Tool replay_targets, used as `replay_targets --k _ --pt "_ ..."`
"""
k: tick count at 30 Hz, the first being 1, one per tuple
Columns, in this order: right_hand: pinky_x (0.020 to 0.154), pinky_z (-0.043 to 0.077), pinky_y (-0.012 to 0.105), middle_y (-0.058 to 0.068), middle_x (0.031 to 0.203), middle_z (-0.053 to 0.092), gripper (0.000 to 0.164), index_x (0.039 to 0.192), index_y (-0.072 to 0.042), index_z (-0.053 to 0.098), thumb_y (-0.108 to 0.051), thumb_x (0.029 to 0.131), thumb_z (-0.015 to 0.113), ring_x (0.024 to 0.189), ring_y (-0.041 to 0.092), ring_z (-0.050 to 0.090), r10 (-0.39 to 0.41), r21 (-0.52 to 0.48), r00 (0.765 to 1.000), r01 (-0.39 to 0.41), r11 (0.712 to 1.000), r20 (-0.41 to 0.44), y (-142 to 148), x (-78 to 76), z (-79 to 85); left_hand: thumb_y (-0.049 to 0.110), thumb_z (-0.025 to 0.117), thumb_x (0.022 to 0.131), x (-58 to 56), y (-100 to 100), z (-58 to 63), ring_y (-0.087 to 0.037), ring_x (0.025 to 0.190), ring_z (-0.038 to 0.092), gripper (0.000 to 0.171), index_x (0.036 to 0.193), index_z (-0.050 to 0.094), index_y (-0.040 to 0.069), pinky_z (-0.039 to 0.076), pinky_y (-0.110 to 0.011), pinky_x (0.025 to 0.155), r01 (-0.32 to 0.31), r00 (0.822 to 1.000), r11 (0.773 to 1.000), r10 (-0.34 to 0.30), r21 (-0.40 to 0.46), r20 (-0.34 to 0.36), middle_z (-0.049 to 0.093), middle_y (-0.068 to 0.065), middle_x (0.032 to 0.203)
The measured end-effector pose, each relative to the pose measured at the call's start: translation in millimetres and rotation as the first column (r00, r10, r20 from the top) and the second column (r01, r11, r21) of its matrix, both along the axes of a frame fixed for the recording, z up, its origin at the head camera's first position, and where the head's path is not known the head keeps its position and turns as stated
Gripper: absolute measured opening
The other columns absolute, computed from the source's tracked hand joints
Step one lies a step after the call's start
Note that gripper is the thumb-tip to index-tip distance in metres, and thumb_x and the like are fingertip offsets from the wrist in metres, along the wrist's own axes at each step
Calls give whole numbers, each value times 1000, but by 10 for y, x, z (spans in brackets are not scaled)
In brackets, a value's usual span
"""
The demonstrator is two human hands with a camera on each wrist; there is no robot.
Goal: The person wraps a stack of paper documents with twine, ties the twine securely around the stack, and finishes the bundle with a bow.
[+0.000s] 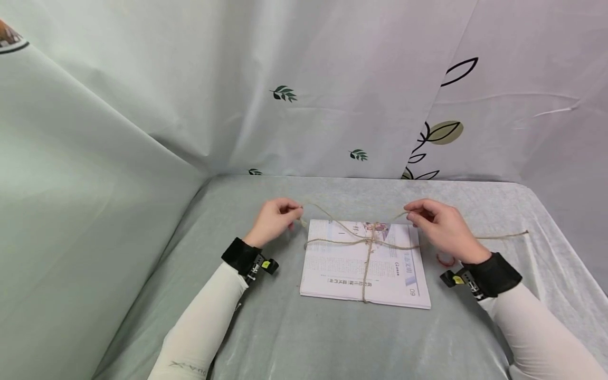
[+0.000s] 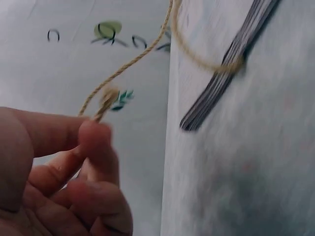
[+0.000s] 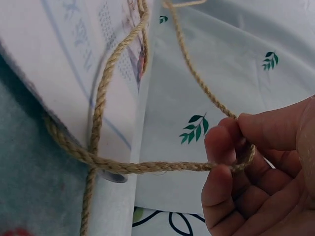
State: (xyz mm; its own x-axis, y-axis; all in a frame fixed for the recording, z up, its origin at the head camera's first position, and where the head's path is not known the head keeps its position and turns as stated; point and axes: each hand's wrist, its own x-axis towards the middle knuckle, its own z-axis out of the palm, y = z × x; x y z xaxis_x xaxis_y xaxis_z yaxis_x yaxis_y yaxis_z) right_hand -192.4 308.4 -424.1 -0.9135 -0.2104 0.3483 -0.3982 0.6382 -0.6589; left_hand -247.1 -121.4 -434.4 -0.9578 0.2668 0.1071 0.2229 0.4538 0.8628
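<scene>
A flat stack of folded newspapers point(image 1: 328, 272) lies in front of me, with jute twine point(image 1: 367, 269) crossing over its top both ways. At the stack's upper left, my left hand point(image 1: 272, 220) pinches one twine end between thumb and forefinger; a short tip point(image 2: 109, 94) pokes out past the fingertips in the left wrist view. Beyond the upper right corner, my right hand point(image 1: 444, 227) holds another length of twine point(image 3: 197, 76), which bends round within its fingers in the right wrist view. Both hands are raised off the paper. The twine's underside run is hidden.
A loose twine tail point(image 1: 503, 236) stretches right from behind my right hand. Near that wrist lies a small red ring-shaped thing point(image 1: 445, 260). Pale grey cloth point(image 1: 285, 338) covers the table, and a leaf-patterned curtain point(image 1: 332, 105) hangs behind it.
</scene>
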Motion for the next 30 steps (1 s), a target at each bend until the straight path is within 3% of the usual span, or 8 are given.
replay_targets --k 5,9,13,15,17,21,24,30 --pt "75 46 16 8 108 80 18 124 -4 79 -6 107 74 86 6 64 -6 16 1000 7 1000 -26 -1 -25 -34 12 79 104 55 120 -87 -27 68 71 11 110 80 3 46 -27 59 55 998 998 -55 -10 43 77 -18 89" --pt "79 52 20 12 117 77 21 126 -2 78 -5 105 76 92 17 69 17 62 999 -15 998 -36 -7 -42 -65 11 77 106 84 175 -161 -21 67 69 12 114 78 2 50 -29 63 123 991 990 -119 -65 65 76 -10 87" --pt "93 59 48 24 145 64 30 133 0 75 -9 104 78 112 39 72 52 137 999 -50 989 -9 -24 -33 -74 15 77 107 123 202 -159 -19 69 68 10 111 81 7 50 -31 67 182 982 972 -173 -149 74 75 -6 87" --pt "103 52 63 29 155 54 33 134 0 74 -10 103 80 130 49 63 59 164 998 -57 985 -9 -43 -16 -73 16 77 107 135 201 -142 -18 70 66 9 109 82 9 48 -32 68 200 979 963 -189 -180 72 74 -5 87" --pt "107 45 70 30 156 52 30 131 -1 75 -9 102 81 139 54 53 64 182 998 -57 982 -29 -74 8 -64 18 76 107 134 201 -134 -16 72 62 10 106 83 11 47 -33 70 207 978 956 -198 -208 65 73 -2 87" --pt "92 57 51 15 134 70 16 116 -7 81 -6 100 82 114 32 69 125 211 989 -106 972 -77 -156 54 -76 22 75 108 124 208 -129 -13 72 56 13 99 81 14 44 -31 70 224 975 938 -217 -264 54 68 4 84" --pt "74 56 33 -4 110 75 10 106 -14 83 -6 100 83 90 9 67 220 230 973 -199 953 -70 -257 108 -86 25 74 109 123 220 -128 -12 68 51 19 94 78 14 40 -30 68 220 975 934 -215 -280 51 61 5 78" --pt "74 54 31 -20 96 70 10 102 -22 81 -11 102 81 83 -2 60 384 241 923 -371 897 -7 -509 264 -147 29 66 115 121 238 -159 -14 66 44 33 90 77 10 36 -32 67 146 988 947 -151 -286 4 50 3 74"
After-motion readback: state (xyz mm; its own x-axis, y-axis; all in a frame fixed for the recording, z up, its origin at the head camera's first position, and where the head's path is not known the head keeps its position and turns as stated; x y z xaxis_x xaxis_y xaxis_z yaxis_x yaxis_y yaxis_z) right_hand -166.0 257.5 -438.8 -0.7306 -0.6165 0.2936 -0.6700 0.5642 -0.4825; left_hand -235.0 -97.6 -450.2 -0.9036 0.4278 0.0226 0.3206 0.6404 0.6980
